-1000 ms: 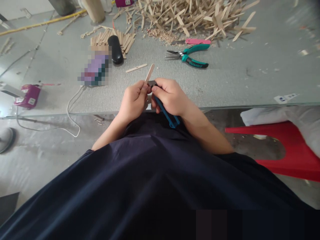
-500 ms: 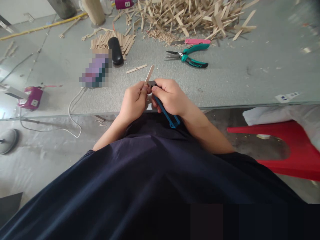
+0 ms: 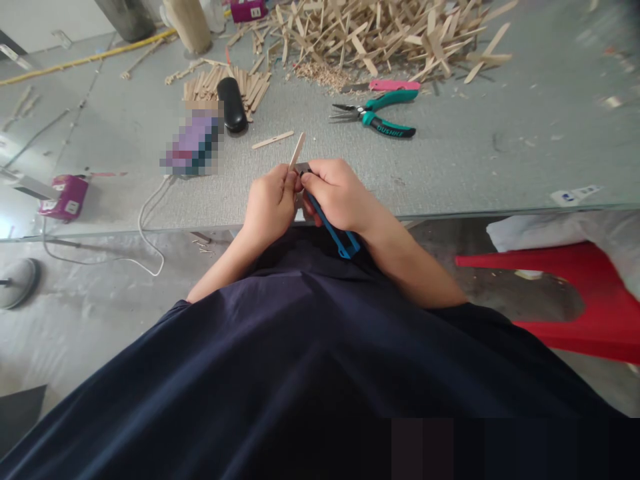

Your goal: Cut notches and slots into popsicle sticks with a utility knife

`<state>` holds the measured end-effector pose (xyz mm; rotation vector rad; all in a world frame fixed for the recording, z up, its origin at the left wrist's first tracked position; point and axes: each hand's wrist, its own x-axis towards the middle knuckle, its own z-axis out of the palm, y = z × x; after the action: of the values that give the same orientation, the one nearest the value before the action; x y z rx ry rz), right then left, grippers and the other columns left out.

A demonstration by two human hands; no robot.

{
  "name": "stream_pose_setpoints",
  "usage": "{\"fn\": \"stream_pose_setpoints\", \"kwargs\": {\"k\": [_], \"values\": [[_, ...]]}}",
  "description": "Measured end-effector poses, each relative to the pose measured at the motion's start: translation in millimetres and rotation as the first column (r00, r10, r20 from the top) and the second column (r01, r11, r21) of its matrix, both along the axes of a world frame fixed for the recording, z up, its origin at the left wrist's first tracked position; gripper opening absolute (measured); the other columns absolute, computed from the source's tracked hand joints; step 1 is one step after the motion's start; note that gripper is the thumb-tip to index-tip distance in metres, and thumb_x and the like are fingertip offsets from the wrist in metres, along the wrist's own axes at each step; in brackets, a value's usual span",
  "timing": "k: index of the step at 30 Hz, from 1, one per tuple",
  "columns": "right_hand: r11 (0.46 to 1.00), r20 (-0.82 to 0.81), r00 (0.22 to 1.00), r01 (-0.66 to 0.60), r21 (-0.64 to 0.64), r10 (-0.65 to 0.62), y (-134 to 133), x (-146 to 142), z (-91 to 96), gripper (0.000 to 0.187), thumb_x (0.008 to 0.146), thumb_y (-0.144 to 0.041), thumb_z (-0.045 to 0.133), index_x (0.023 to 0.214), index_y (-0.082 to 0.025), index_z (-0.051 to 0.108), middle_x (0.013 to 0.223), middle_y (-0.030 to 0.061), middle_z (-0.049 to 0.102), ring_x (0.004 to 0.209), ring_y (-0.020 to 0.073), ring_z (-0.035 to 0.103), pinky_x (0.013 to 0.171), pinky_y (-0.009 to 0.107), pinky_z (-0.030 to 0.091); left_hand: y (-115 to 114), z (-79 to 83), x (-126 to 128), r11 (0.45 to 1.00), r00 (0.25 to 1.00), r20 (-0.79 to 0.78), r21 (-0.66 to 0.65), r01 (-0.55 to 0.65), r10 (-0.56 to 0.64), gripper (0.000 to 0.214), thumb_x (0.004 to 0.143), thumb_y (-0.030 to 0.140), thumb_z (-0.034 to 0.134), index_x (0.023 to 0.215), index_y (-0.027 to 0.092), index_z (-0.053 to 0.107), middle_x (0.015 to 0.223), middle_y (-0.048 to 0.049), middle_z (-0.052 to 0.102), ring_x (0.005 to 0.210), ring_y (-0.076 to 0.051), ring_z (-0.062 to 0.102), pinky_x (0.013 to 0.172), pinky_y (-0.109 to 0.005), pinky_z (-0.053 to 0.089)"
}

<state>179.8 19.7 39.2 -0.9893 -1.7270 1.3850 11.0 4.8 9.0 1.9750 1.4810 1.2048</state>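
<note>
My left hand [image 3: 271, 203] pinches a flat wooden craft stick [image 3: 297, 151] between thumb and fingers. Its free end slants up and away over the table. Wrapped in my right hand [image 3: 336, 193] is a blue-handled tool [image 3: 333, 233] with a grey metal head; the handle points down toward my shirt. The tool's head is right beside the lower end of the stick, and my fingers hide whether they touch. Another craft stick [image 3: 273, 140], with a small dark mark at its middle, lies on the table just beyond my left hand.
Teal-handled pliers [image 3: 375, 113] lie spread, with a pink-handled blade [image 3: 395, 85] behind them. Farther back is a big heap of wooden sticks [image 3: 380, 37]. A black case [image 3: 232, 105] rests on more sticks, near a pixelated phone-like object [image 3: 193, 142]. A red stool [image 3: 595, 280] stands right.
The held craft stick has dipped slightly and its tip has shifted a little left. Both hands stay together and keep their grip; the view has moved very slightly.
</note>
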Motion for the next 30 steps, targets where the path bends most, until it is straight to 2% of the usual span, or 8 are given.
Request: {"fn": "stream_pose_setpoints", "kwargs": {"k": [8, 15, 24, 30], "values": [[0.999, 0.057, 0.998, 0.037, 0.038, -0.039, -0.9, -2.2, -0.5, 0.037, 0.110, -0.015, 0.049, 0.075, -0.026, 0.052, 0.055, -0.0010, 0.060, 0.042, 0.0146, 0.056, 0.040, 0.029, 0.040, 5.3, -12.1, 1.8, 0.992, 0.993, -0.047, 0.073, -0.103, 0.106, 0.034, 0.114, 0.030, 0.057, 0.080, 0.026, 0.051, 0.068, 0.0006, 0.054, 0.061, -0.016, 0.043, 0.065, -0.035, 0.027], [1.000, 0.039, 0.999, 0.005, 0.012, -0.005, 3.8, -2.0, 0.1, 0.040, 0.108, -0.016, 0.053, 0.069, -0.027, 0.050, 0.051, -0.0003, 0.058, 0.038, 0.0143, 0.053, 0.034, 0.028, 0.035, 5.4, -15.4, -0.6, 0.990, 0.996, -0.043, 0.123, -0.072, 0.078, 0.040, 0.115, 0.047, 0.053, 0.081, 0.027, 0.052, 0.067, 0.0001, 0.052, 0.060, -0.017, 0.039, 0.065, -0.035, 0.026], [0.997, 0.064, 0.995, -0.070, -0.045, 0.072, 6.0, 2.5, 9.1, 0.045, 0.107, -0.011, 0.049, 0.065, -0.026, 0.049, 0.050, 0.0007, 0.057, 0.036, 0.0137, 0.053, 0.037, 0.029, 0.038, 5.2, -12.9, -3.8, 0.994, 0.997, -0.069, 0.104, -0.031, 0.038, 0.040, 0.114, 0.046, 0.054, 0.079, 0.026, 0.049, 0.067, -0.0004, 0.050, 0.060, -0.017, 0.037, 0.065, -0.037, 0.025], [0.992, -0.002, 0.994, -0.106, -0.073, 0.107, 6.8, 5.5, 6.4, 0.039, 0.108, -0.013, 0.052, 0.071, -0.025, 0.051, 0.051, -0.0009, 0.058, 0.036, 0.0128, 0.052, 0.037, 0.027, 0.037, 4.0, -9.5, -4.6, 0.997, 1.000, 0.002, 0.078, -0.002, 0.002, 0.048, 0.114, 0.053, 0.056, 0.076, 0.026, 0.049, 0.066, -0.0001, 0.052, 0.060, -0.016, 0.041, 0.064, -0.036, 0.030]]}}
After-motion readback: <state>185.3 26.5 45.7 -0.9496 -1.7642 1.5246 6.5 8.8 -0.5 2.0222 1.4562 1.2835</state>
